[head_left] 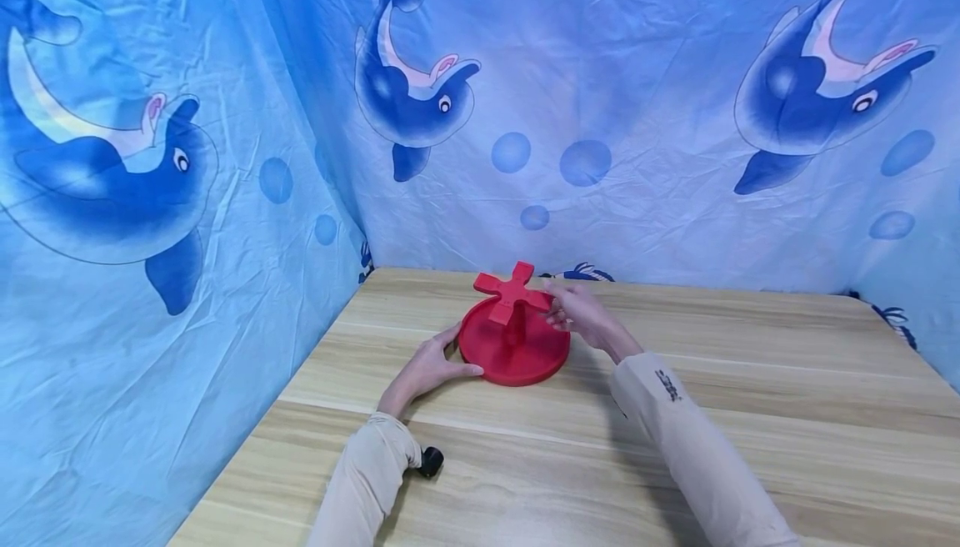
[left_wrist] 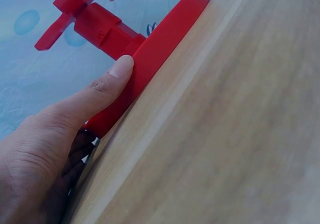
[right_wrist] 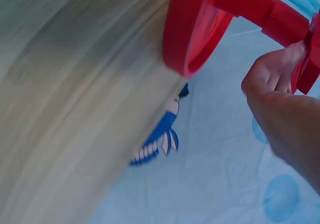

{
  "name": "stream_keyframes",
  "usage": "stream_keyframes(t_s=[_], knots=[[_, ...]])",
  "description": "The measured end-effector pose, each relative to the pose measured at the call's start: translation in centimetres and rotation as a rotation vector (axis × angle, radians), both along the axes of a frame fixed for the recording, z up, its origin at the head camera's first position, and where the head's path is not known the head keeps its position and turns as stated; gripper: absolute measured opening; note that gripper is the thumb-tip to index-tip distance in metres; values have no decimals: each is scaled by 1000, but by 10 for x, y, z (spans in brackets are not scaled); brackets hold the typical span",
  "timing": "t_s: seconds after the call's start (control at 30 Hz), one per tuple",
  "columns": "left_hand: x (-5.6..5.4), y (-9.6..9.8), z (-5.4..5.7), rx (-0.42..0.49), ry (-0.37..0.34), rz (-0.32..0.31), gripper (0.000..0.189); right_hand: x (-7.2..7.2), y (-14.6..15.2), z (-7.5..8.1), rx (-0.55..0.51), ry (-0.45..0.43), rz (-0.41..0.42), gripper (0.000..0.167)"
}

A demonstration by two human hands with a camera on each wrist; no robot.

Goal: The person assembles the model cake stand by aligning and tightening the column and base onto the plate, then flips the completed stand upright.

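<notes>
A red round tray-like base point(head_left: 543, 359) with a raised rim stands on the table. From its middle rises a red post point(left_wrist: 102, 32), stepped in width and topped by a flat red cross-shaped piece point(head_left: 513, 292). My left hand point(head_left: 429, 368) holds the base by its left side, thumb at the near rim and fingers round the far left, partly hidden. With my right hand point(head_left: 585, 315) I pinch the right arm of the cross between thumb and fingers. In the right wrist view the cross is cut off by the frame edge.
The wooden table point(head_left: 750, 380) reaches back to a blue cloth backdrop point(head_left: 637, 47) printed with dolphins, which also hangs along the left side. A small black device point(head_left: 431, 462) sits at the left wrist.
</notes>
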State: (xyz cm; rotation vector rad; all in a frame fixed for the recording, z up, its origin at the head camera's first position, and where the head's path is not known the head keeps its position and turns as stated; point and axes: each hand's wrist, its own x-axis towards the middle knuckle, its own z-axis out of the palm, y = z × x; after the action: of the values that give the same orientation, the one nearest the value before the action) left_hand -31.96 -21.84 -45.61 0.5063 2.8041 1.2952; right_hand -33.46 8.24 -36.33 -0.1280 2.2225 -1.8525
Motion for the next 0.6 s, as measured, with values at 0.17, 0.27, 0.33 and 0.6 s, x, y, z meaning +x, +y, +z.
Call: stream_keyframes(t_s=[0.17,0.27,0.33,0.6], knots=[[0,-1,0,9,9,-9,103,8,0,-9,159,286,22,50],[0,-1,0,4,15,-8,102,12,0,-16,259,479,20,46],[-1,-1,0,-1,21,-10,101,13,1,-20,291,569,20,42],[-1,0,1,-6,21,-15,103,14,2,-26,319,690,-17,38]])
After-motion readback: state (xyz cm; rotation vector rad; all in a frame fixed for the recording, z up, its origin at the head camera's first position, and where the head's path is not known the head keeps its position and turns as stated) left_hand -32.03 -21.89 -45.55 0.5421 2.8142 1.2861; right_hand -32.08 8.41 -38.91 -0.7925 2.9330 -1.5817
